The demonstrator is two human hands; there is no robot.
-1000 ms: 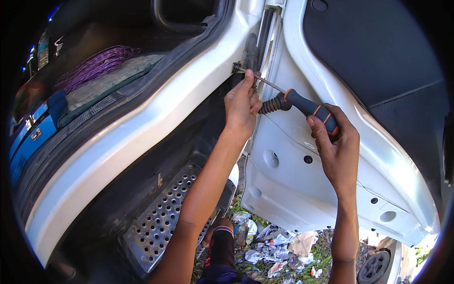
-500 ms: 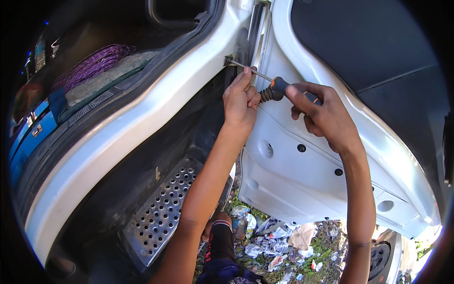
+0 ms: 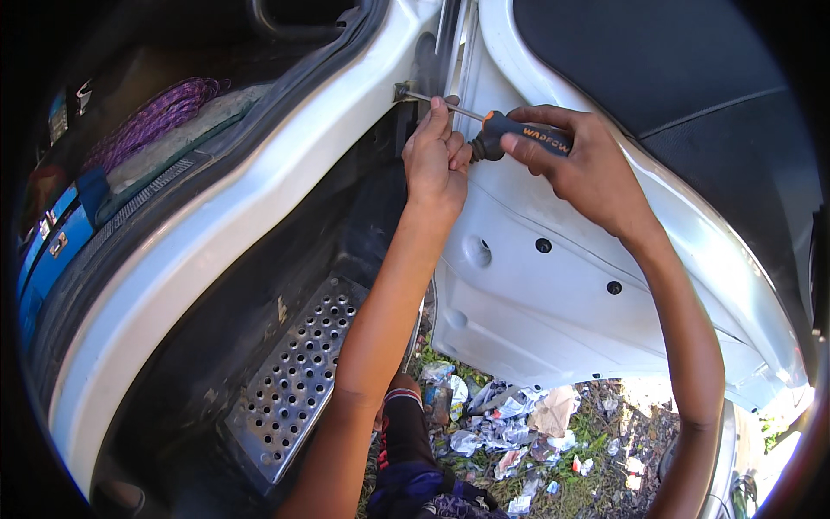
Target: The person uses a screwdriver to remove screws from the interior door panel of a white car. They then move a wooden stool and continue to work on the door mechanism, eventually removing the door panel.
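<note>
A screwdriver (image 3: pixel 506 132) with a dark handle with orange marks and a thin metal shaft slants across the gap between the white door frame and the open door. My right hand (image 3: pixel 588 164) is closed round its handle, thumb underneath and forefinger along the top. Closer to the tip, the fingers of my left hand (image 3: pixel 435 164) are closed at the shaft, steadying it. The tip meets a small dark fitting (image 3: pixel 401 92) on the door frame (image 3: pixel 229 208). Part of a ribbed black rubber sleeve (image 3: pixel 476 149) shows between my left hand and the handle.
The open white door (image 3: pixel 519 294) stands to the right. Below is a perforated metal step (image 3: pixel 285 389). Crumpled litter (image 3: pixel 519 424) lies on the grassy ground. Inside the cab at left are a purple cord bundle (image 3: pixel 156 117) and a blue case (image 3: pixel 60 242).
My right hand has turned on the screwdriver handle, and its elbow has swung outward. My left hand stays at the shaft. The whole view has shifted slightly.
</note>
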